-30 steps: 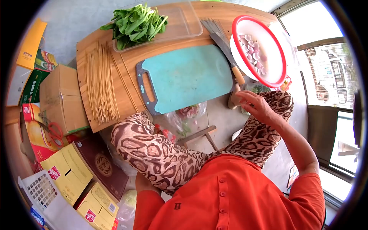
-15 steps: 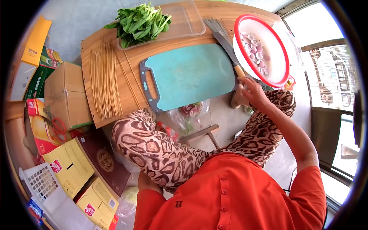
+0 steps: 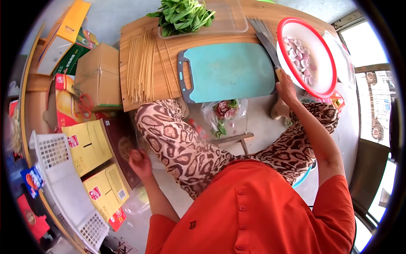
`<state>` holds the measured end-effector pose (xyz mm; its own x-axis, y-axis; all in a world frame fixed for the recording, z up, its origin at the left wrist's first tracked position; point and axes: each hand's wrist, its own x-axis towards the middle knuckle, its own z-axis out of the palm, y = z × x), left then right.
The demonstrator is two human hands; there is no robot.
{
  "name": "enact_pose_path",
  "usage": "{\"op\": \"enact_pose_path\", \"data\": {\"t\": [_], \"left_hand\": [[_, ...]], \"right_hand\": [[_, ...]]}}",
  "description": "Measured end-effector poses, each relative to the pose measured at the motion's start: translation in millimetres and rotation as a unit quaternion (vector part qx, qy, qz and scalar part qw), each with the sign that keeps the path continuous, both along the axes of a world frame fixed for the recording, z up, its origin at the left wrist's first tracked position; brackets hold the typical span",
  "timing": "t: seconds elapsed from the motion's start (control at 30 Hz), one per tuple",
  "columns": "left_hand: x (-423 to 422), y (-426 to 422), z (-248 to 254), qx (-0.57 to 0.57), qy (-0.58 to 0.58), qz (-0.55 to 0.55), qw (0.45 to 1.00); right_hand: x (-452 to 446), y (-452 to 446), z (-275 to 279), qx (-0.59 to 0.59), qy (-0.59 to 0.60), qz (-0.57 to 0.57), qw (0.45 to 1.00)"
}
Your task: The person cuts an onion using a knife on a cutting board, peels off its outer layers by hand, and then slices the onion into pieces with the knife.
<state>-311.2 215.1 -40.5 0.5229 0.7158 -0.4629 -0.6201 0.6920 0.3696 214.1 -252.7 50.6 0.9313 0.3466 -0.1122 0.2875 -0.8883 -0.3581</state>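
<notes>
My right hand (image 3: 286,89) is closed round the wooden handle of a knife (image 3: 268,47), whose blade lies between the blue cutting board (image 3: 230,72) and the white bowl with a red rim (image 3: 330,63). Pale purple onion pieces (image 3: 301,57) are in the bowl. My left hand (image 3: 140,164) is in the air left of my knee, beside the dark red box, its fingers curled; whether they hold anything cannot be made out. Leafy greens (image 3: 182,16) lie in a clear plastic tray (image 3: 230,23) behind the board.
Wooden skewers (image 3: 141,67) lie on the wooden table (image 3: 123,46), with metal skewers (image 3: 261,26) near the knife tip. Cartons (image 3: 97,76), red-handled scissors (image 3: 86,103) and a white basket (image 3: 63,182) stand at left. Below the board is a plastic bag of vegetables (image 3: 224,111).
My right hand has moved onto the knife handle. My left hand has come into view at the left. The view has shifted, showing more of the left side.
</notes>
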Motion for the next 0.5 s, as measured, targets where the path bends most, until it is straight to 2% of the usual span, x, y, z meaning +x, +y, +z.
{"op": "enact_pose_path", "data": {"t": [0.03,0.1,0.17,0.2,0.23,0.37,0.43,0.5], "left_hand": [[18.5,3.9,44.1,-0.041,-0.020,0.000,0.999],[50.9,6.2,101.6,0.014,-0.027,-0.030,0.999],[79.8,25.4,134.2,0.084,0.011,-0.058,0.995],[101.6,26.0,154.2,0.147,-0.044,-0.116,0.981],[108.9,44.0,155.8,0.177,-0.030,-0.165,0.970],[188.9,26.9,225.0,0.237,0.123,-0.246,0.932],[230.9,14.7,239.4,0.287,0.150,-0.304,0.896],[274.4,-15.3,250.9,0.330,0.225,-0.311,0.862]], "right_hand": [[2.4,0.6,-1.8,-0.005,-0.018,-0.004,1.000],[8.0,-6.5,-5.9,-0.007,-0.028,0.002,1.000],[11.8,-8.1,-16.5,-0.005,-0.066,0.019,0.998],[11.7,-5.0,-10.5,-0.009,-0.043,0.015,0.999],[20.6,-9.3,-28.3,-0.001,-0.060,0.023,0.998],[20.0,-1.0,-27.0,0.070,-0.048,-0.023,0.996],[19.5,1.7,-24.9,0.153,-0.070,-0.015,0.986],[17.1,5.0,-8.3,0.222,-0.018,-0.040,0.974]]}}
